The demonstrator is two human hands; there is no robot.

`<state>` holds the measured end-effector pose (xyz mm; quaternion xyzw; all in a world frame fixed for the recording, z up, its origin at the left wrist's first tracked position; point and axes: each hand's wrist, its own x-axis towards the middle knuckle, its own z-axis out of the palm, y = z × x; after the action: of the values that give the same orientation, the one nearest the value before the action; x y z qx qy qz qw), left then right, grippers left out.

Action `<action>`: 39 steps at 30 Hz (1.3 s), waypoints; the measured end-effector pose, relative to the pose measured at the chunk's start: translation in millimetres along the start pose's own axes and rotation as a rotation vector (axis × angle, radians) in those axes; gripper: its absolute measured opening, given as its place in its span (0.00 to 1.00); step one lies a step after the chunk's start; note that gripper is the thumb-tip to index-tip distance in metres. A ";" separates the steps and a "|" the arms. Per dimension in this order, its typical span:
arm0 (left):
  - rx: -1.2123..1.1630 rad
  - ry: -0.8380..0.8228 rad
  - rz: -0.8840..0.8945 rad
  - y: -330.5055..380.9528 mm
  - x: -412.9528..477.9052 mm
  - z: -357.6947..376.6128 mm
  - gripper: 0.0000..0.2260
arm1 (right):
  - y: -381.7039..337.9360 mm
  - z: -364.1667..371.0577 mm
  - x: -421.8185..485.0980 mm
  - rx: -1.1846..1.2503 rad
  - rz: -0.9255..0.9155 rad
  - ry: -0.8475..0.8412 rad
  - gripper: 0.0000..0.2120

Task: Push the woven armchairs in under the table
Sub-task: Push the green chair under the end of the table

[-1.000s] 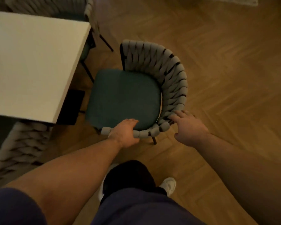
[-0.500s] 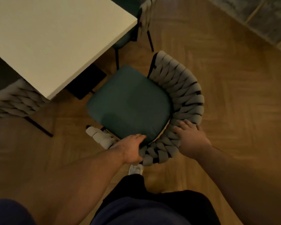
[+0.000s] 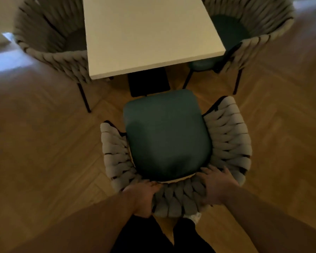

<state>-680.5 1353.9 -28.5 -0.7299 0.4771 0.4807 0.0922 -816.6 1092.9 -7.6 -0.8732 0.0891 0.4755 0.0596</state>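
A woven grey armchair (image 3: 228, 136) with a dark green seat cushion stands right in front of me, its open front facing the end of the white table (image 3: 150, 33). The seat's front edge lies a short way from the table edge, beside the black table base (image 3: 148, 83). My left hand (image 3: 144, 198) grips the woven backrest at its left rear. My right hand (image 3: 217, 187) grips the backrest at its right rear, fingers over the top rim.
A second woven armchair (image 3: 49, 50) sits tucked against the table's left side, and a third (image 3: 259, 28) against its right side. Herringbone wood floor (image 3: 44, 143) spreads around. My dark trousers and a white shoe (image 3: 193, 216) show below the backrest.
The chair has been swung round from a skewed position beside the table corner and now faces the table's end squarely. Both hands stayed on the backrest, and I now stand behind it.
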 end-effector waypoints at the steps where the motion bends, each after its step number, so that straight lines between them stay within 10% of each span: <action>1: -0.002 -0.014 -0.002 10.9 0.8 2.6 0.47 | 5.9 1.2 0.2 -0.019 -0.052 -0.014 0.50; 4: 0.008 -0.112 0.012 43.8 2.3 15.3 0.46 | 23.1 15.6 -8.4 -0.130 -0.121 -0.134 0.52; 9: -0.003 -0.057 -0.087 53.9 11.0 19.9 0.25 | 44.8 28.0 -2.5 -0.168 -0.092 -0.015 0.14; 39: 0.003 0.120 -0.274 -21.2 52.2 -82.5 0.16 | 57.3 -70.3 83.6 -0.242 -0.010 0.065 0.15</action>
<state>-608.9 1284.4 -33.6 -0.8155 0.3785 0.4183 0.1293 -726.6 1015.3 -41.0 -0.8894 0.0283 0.4539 -0.0469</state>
